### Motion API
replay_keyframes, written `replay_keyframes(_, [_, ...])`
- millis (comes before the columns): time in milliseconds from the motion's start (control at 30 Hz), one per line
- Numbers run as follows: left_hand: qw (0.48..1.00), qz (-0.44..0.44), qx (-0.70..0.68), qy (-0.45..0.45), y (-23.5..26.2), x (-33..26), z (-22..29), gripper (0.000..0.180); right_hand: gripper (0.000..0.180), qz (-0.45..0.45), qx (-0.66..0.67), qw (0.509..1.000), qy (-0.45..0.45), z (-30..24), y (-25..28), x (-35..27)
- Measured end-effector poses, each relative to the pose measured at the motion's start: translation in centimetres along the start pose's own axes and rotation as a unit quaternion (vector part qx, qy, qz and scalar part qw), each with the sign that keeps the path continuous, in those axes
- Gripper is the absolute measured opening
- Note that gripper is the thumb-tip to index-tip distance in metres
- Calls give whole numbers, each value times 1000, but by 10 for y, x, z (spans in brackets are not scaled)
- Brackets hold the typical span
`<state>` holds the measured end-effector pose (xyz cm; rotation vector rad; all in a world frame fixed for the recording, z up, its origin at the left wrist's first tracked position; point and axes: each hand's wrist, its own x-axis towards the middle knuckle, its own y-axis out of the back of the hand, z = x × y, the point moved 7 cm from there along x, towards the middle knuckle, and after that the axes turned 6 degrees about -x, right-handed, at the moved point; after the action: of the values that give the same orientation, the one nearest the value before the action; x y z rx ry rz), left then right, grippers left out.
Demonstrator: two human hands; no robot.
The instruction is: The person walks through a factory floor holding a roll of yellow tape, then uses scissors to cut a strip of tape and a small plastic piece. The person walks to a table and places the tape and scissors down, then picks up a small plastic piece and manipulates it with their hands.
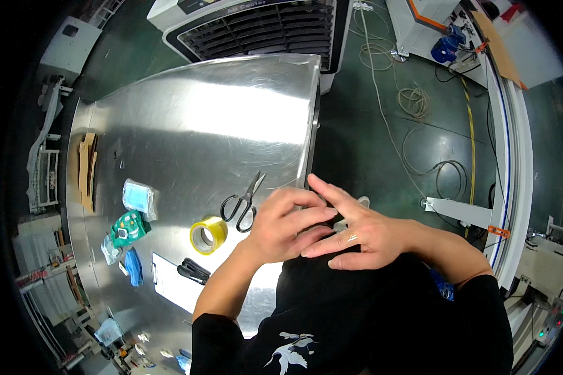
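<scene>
My left hand [291, 225] and my right hand [363, 231] meet in front of my body, just beyond the table's right edge. The left fingers are bent and a little apart, their tips against the fingers of the right hand. On the right, the index finger stretches forward and the thumb stands away; a small shiny patch shows on the skin. A pale bit between the hands cannot be made out. Nearest to the left hand on the metal table [169, 150] lie black-handled scissors [245, 200], blades pointing away, and a roll of yellow tape [208, 235].
Left of the tape are a clipboard with paper [169, 284], a black clip-like tool [194, 270], a green packet [128, 228], a clear bag with blue contents [139, 197] and cardboard strips [87, 172]. An air cooler [256, 31] stands beyond the table. Cables [413, 102] coil on the floor.
</scene>
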<state>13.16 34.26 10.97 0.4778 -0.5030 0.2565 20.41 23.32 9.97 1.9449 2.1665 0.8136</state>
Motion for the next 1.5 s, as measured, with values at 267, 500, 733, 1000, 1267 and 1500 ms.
replay_keyframes(267, [997, 50, -30, -56, -20, 6, 3, 39, 42, 40, 183, 982, -31, 4, -8, -20])
replay_keyframes(500, [999, -25, -31, -29, -27, 9, 2, 21, 63, 73, 405, 909, -61, 9, -17, -25])
replay_keyframes(733, [945, -4, -162, 283, -47, -9, -25, 12, 99, 153, 601, 769, -157, 20, -20, -28])
replay_keyframes(1000, [866, 10, -318, 387, -68, -25, -37, 13, 104, 197, 625, 740, -151, 24, -15, -31])
replay_keyframes(1267, [892, -1, -227, 391, -67, -12, -31, 12, 101, 241, 598, 748, -159, 32, -10, -34])
replay_keyframes(1500, [909, -1, -212, 359, -69, -5, -25, 14, 102, 237, 487, 816, -204, 36, -2, -36])
